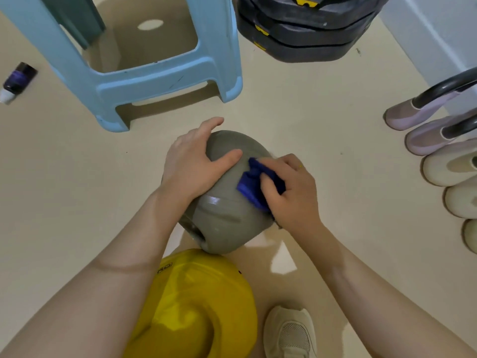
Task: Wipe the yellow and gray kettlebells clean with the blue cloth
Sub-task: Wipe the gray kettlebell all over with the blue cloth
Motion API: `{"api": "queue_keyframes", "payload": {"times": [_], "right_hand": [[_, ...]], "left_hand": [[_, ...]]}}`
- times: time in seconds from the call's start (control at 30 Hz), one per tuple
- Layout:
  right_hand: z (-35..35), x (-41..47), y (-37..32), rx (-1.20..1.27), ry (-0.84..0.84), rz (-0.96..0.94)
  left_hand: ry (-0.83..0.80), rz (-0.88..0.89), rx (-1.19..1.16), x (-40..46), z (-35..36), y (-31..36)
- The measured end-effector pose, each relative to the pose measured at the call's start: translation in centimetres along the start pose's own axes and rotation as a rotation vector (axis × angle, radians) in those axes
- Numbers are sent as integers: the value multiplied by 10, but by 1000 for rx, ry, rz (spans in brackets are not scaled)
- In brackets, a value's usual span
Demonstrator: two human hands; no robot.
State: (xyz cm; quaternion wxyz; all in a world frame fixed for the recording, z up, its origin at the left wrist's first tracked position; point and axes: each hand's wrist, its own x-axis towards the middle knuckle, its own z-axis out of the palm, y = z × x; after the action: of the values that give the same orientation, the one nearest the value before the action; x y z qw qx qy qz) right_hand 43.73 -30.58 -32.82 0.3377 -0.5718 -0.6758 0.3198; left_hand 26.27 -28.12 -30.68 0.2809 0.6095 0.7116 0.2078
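**Wiping the gray kettlebell, yellow one waiting**

Nearest to us sits the yellow kettlebell, on the floor between our forearms, with our shoe just beside it on the right. Just beyond it, and close to touching it, the gray kettlebell lies tipped on its side on the floor, its rounded body turned up toward us.

We judge both kettlebells to be heavy and rigid, with a smooth, slightly glossy skin that could slide under a palm. The gray one is round enough to roll, so it wants steadying from above on its broad body, or a firm hold on its handle, which we cannot clearly make out here. The blue cloth is soft and light and bunches easily.

Our left hand lies spread over the upper left of the gray kettlebell, fingers fairly straight and the thumb stretched across the surface, pressing it steady rather than gripping. Our right hand has its fingers curled round the crumpled blue cloth and presses it against the right flank of the gray kettlebell.

A light blue stool stands beyond, dark weight plates are stacked further back, and boots line the right edge.
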Motion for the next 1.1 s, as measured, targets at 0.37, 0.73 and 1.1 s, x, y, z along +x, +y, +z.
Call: {"api": "queue_keyframes", "payload": {"times": [0.37,0.73,1.1], "right_hand": [[10,3,-2,-78,59,-1],[13,26,-20,-114,52,-21],[17,53,-29,-187,-66,-33]], "left_hand": [[-316,440,159,43,-17,-1],[124,116,7,-2,-6,-13],[155,165,-36,-2,-8,-32]]}}
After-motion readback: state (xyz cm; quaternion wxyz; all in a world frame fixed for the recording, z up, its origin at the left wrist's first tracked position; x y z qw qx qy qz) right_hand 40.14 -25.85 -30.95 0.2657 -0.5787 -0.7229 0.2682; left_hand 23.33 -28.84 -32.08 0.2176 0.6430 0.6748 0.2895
